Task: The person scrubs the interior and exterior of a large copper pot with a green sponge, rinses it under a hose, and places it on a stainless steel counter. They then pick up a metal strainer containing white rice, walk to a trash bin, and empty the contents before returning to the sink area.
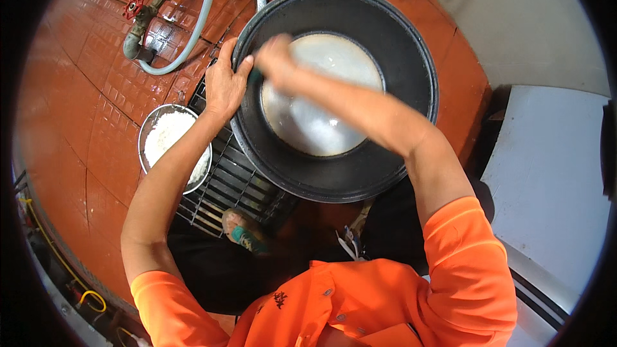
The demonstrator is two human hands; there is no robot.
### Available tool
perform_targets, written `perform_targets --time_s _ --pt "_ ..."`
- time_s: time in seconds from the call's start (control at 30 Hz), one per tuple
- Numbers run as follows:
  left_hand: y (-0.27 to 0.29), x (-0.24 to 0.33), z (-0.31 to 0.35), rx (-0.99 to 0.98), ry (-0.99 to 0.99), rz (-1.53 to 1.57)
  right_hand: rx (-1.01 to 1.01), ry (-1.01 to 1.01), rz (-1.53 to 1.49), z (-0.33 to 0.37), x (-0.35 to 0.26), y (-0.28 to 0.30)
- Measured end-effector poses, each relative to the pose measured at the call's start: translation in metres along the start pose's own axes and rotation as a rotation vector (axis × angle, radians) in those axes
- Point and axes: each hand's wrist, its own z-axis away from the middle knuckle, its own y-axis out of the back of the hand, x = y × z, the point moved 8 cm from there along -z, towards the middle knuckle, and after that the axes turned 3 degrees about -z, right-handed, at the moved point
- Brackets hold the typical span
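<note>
A large, round black pan (405,96) with a pale, shiny bottom is tilted in front of me. My left hand (226,83) grips its left rim, thumb on the inner side and fingers over the edge. Inside the pan, close to that same rim, my right hand (275,64) is curled and blurred by motion. A bit of dark green shows beneath its fingers against the wall, too unclear to name. Beside my left forearm stands a round metal bowl (143,148) with white, grainy contents (168,133).
Black metal grating (222,180) lies under the pan's left side, by my shoe (243,230). A red-handled valve (134,8) and a pale hose (199,29) are on the wet red tiles (83,109). A grey metal panel (546,173) stands at right.
</note>
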Motion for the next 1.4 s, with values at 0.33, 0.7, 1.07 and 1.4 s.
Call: perform_targets --time_s 0.33,0.7,1.07,1.4 --pt "-0.001 -0.006 -0.001 0.083 -0.083 -0.019 -0.149 0.919 1.684 0.028 0.043 0.152" --pt "0.000 -0.007 0.000 0.079 -0.072 -0.067 -0.377 0.907 1.492 -0.027 0.039 0.050" --pt "-0.005 -0.015 -0.001 -0.006 0.011 -0.136 -0.409 -0.202 0.378 0.059 -0.027 0.167" --pt "-0.011 -0.021 -0.001 -0.068 0.022 -0.224 -0.308 -0.074 0.176 0.055 -0.073 0.209"
